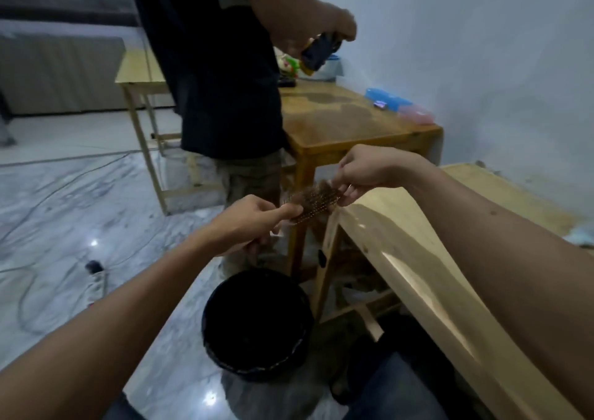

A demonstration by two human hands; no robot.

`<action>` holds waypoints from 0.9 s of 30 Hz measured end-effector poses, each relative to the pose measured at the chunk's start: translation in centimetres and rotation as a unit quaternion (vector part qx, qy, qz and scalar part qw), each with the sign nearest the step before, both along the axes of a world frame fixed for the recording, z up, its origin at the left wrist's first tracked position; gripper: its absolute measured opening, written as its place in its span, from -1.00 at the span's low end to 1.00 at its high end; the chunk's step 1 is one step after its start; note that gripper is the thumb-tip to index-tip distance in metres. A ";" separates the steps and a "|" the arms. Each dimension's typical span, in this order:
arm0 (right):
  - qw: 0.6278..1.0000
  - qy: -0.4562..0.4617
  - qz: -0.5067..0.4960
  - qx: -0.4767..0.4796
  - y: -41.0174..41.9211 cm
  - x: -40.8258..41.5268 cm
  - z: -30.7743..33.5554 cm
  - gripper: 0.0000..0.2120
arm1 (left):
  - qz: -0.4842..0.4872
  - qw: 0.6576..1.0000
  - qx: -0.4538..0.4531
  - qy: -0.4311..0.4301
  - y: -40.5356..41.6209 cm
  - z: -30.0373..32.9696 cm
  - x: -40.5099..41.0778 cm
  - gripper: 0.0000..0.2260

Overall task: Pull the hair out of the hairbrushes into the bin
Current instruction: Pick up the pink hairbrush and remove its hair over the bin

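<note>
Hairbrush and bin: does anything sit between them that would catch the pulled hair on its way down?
Nothing visible does. The hairbrush is held between the left hand and right hand, above and slightly behind the open black bin on the floor; only air lies between.

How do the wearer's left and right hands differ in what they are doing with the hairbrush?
The left hand grips the hairbrush at its near end, sitting lower; the right hand sits higher at the far end, fingers pinching into the hair-filled bristles. Both are bare and held above the black bin.
</note>
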State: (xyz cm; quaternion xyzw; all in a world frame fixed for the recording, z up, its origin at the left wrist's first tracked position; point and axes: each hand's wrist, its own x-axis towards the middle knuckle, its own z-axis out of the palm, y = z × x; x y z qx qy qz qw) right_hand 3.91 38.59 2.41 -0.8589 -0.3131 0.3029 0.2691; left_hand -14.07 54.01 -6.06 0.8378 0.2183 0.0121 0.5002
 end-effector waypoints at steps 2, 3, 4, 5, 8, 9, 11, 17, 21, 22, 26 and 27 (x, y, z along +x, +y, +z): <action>0.999 0.005 0.031 -0.014 2.2 -1.1 -0.8 -0.86 | 0.002 1.000 0.002 0.000 1.8 -0.6 -1.5 -0.33; 0.999 0.002 0.044 -0.016 3.1 -1.7 -1.3 -0.84 | 0.003 1.000 0.009 0.001 2.4 -0.9 -2.2 -0.36; 0.998 -0.005 0.055 -0.016 3.9 -2.2 -1.8 -0.82 | 0.009 1.000 0.020 0.002 2.9 -1.3 -2.7 -0.40; 0.998 -0.011 0.064 -0.015 4.5 -2.6 -2.4 -0.79 | 0.019 0.999 0.036 0.003 3.3 -1.7 -3.1 -0.42; 0.997 0.004 0.073 -0.001 6.3 -3.5 -5.2 -0.80 | 0.052 0.995 0.088 0.011 4.3 -3.6 -4.1 -0.40; 0.997 0.023 0.070 0.011 6.8 -3.7 -6.3 -0.82 | 0.062 0.993 0.099 0.018 4.6 -4.4 -4.4 -0.39; 0.996 0.044 0.059 0.044 7.3 -4.0 -8.7 -0.76 | 0.080 0.990 0.113 0.034 5.2 -5.9 -5.1 -0.39; 0.991 0.012 -0.055 0.125 8.7 -6.6 -16.3 -0.85 | 0.103 0.985 0.113 0.080 5.9 -10.9 -7.6 -0.45; 0.986 -0.015 -0.133 0.095 9.3 -6.9 -18.7 -0.78 | 0.125 0.976 0.113 0.139 6.6 -14.5 -10.0 -0.34; 0.982 0.002 -0.158 0.100 9.1 -6.6 -18.5 -0.78 | 0.139 0.975 0.101 0.141 6.8 -15.3 -10.5 -0.30; 0.961 0.083 -0.246 0.097 8.4 -5.7 -18.3 -0.74 | 0.181 0.971 0.090 0.131 7.0 -16.5 -11.4 -0.31; 0.960 0.104 -0.243 0.088 8.4 -6.0 -18.4 -0.71 | 0.184 0.970 0.093 0.127 6.9 -16.5 -11.3 -0.32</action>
